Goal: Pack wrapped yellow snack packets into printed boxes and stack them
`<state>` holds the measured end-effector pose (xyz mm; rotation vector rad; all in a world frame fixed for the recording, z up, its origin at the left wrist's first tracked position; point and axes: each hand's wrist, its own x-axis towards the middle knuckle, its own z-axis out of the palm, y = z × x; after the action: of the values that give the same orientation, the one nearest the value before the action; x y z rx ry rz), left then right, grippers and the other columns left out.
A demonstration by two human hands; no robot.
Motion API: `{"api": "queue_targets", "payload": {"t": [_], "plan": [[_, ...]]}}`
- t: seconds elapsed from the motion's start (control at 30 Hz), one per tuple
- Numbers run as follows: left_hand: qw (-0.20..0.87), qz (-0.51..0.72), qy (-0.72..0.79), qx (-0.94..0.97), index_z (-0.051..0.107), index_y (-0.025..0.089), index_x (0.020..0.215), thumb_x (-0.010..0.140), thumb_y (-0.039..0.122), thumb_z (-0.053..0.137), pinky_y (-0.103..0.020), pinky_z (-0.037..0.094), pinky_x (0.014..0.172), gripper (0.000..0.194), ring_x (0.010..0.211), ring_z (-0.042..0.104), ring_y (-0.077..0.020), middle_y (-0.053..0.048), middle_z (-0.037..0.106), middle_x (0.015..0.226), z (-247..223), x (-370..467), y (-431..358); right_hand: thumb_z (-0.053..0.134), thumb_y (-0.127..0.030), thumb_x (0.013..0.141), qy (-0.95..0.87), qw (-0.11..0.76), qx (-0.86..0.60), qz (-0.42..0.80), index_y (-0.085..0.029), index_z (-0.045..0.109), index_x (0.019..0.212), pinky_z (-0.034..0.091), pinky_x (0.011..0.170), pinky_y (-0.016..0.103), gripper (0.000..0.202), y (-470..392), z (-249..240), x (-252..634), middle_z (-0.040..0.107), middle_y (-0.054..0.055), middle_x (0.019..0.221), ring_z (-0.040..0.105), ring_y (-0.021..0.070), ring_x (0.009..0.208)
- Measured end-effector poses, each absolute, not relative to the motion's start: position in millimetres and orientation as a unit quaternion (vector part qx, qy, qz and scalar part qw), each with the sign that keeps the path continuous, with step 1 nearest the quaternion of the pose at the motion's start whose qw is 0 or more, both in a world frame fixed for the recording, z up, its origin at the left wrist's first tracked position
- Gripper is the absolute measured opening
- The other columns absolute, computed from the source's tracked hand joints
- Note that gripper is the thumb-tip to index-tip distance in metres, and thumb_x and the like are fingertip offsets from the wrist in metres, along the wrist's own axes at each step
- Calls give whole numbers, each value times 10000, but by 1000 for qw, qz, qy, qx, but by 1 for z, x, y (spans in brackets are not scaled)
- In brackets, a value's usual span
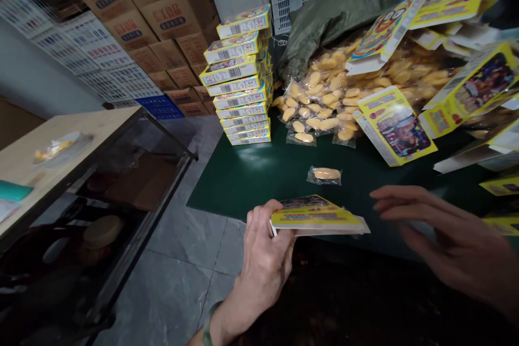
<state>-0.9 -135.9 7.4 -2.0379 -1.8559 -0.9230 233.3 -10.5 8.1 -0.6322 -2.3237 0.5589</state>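
My left hand (pixel 265 248) grips a yellow printed carton (pixel 320 217) by its left end, low over the front edge of the green table (pixel 251 178). A white flap sticks out at the carton's right end. To the right of it, my right hand (pixel 441 232) is held in the air with fingers stretched out and nothing in them. Just beyond the carton lies one clear-wrapped yellow piece (pixel 326 174), which looks like a small cake or biscuit. A large heap of the same wrapped pieces (pixel 324 92) covers the back of the table.
A tall stack of filled-looking cartons (pixel 243 86) stands at the back left. Loose, partly flattened cartons (pixel 397 125) lie over the heap, beside a green sack (pixel 344 5). Brown boxes (pixel 162 16) and white crates (pixel 101 43) line the wall. A wooden-topped table (pixel 101 121) stands left.
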Motion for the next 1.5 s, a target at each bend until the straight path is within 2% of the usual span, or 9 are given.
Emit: {"api": "queue_targets", "payload": {"t": [0.17,0.4,0.6,0.8,1.03,1.17,1.3,1.4,1.5], "plan": [[119,-322,-632,-695,556,158,884,807,88,556,-314,472,664,104,866,515,-174,-102,511,1066,9,-2,-135,619,-279,772,-944,168,-257,116,-200,562,1206,527,802,490,444,4,-56,229,571,142,1227,566,304,1083],[105,-320,-645,-686,570,179,906,829,150,572,-308,495,724,82,883,556,-173,-90,539,1039,16,-6,-125,505,-262,889,-915,255,-284,127,-167,608,1006,549,709,346,182,15,-65,220,651,102,968,643,223,860],[102,-309,-665,-673,588,201,1028,849,233,554,-292,482,698,186,812,535,-176,-71,544,896,17,-17,-98,492,-309,903,-865,311,-299,255,-236,634,839,492,451,226,173,18,-7,256,643,29,673,615,171,541],[116,-348,-635,-680,431,208,1265,858,237,543,-295,487,718,423,827,539,-176,-74,542,953,9,-24,-83,528,-377,887,-910,241,-218,258,-205,596,1055,445,462,198,250,23,94,211,646,6,700,576,118,534],[84,-429,-558,-705,251,196,1387,859,226,543,-302,510,798,605,968,582,-196,-113,565,1105,-2,-33,-79,515,-141,829,-983,38,-177,-23,-188,651,820,339,523,236,144,31,123,135,680,36,723,597,154,620],[44,-431,-539,-723,327,214,1360,874,188,516,-277,504,800,523,936,568,-164,-89,540,1055,-4,-43,-77,540,-77,785,-949,101,-248,-167,-157,646,770,314,503,266,133,19,110,122,667,103,771,602,204,683],[-2,-442,-554,-705,356,241,1349,881,200,506,-271,508,815,493,932,578,-151,-71,537,1045,-5,-53,-77,473,-72,829,-962,200,-139,-124,-157,615,812,430,645,289,166,21,86,128,654,85,813,593,202,774],[-28,-453,-560,-693,284,250,1397,872,226,529,-317,499,899,580,1052,577,-189,-94,547,1167,-9,-56,-77,458,-143,867,-960,250,-91,-89,-133,593,1023,449,792,328,206,24,73,136,663,109,980,591,211,895],[-57,-487,-544,-681,190,254,1435,853,249,564,-375,484,959,693,1155,552,-235,-116,508,1307,-19,-57,-75,498,-126,833,-958,215,-131,-139,-119,606,1024,450,750,353,219,16,74,132,676,115,903,608,235,837]]}}
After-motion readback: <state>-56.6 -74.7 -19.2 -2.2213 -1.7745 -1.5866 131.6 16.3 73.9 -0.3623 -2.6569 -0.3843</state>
